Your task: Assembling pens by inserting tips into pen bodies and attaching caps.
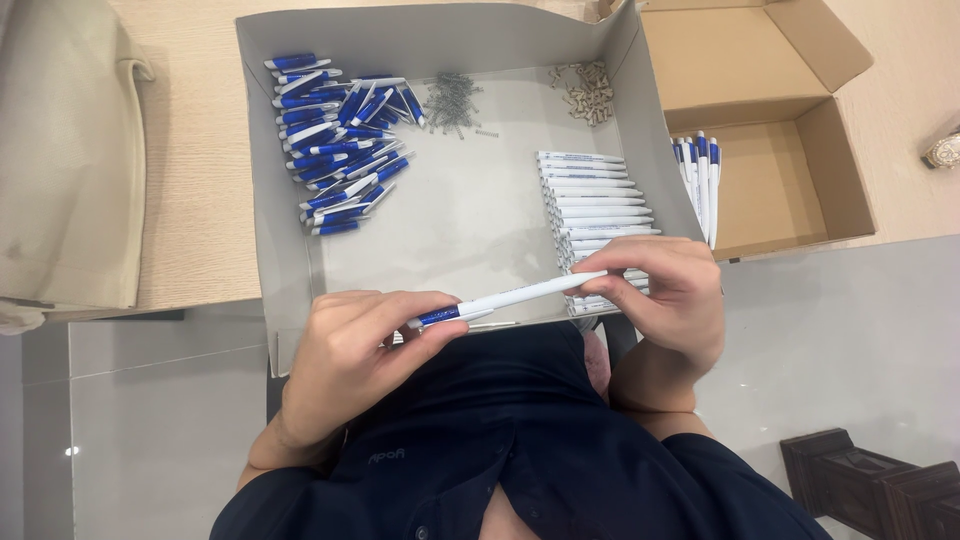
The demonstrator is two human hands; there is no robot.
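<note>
A white pen with a blue end (510, 297) is held level between both hands over the near edge of a grey cardboard tray (460, 210). My left hand (355, 350) pinches its blue end with thumb and fingers. Around the white barrel's other end, the fingers of my right hand (675, 295) are closed. Inside the tray lie a heap of blue pen parts (335, 140) at the far left, a row of white pen barrels (595, 205) at the right, a small pile of metal springs (452, 102) and a pile of small pale parts (588, 92) at the back.
An open brown cardboard box (790, 170) stands to the right of the tray, with several finished blue-and-white pens (700, 180) lying in it. A beige cushion (65, 150) lies at the left. A dark carved wooden piece (870, 490) shows at the lower right.
</note>
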